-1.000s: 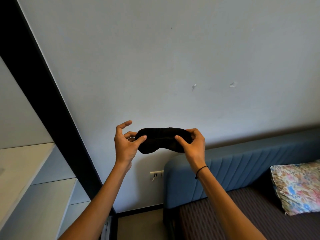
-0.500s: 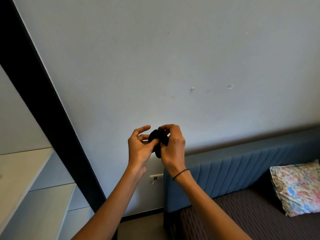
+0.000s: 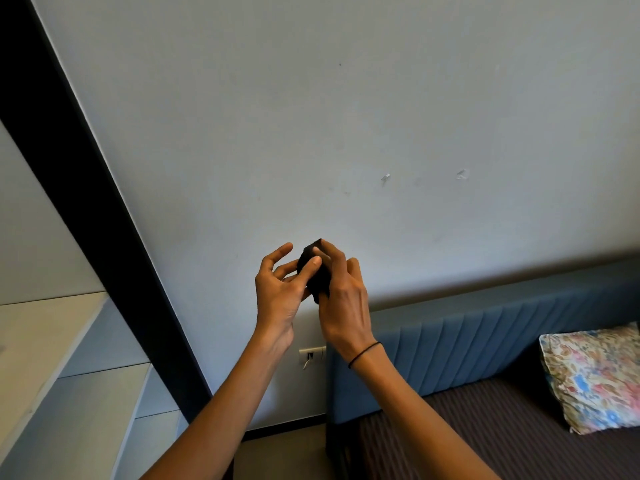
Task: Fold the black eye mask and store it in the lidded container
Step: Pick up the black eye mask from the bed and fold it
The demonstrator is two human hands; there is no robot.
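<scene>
Left hand and right hand pressed together mid-air before the wall, both pinching the folded black eye mask.

My bed, brown striped cover, blue padded headboard along the wall; a floral pillow lies at its right edge.

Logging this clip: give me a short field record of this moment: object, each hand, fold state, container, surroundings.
object: black eye mask, bunched small, held in the air before the wall
left hand: thumb pressed on the mask, other fingers spread
right hand: closed grip around the mask
fold state: folded compact, mostly hidden by fingers
container: not in view
surroundings: blue headboard, floral pillow, wall socket
</scene>
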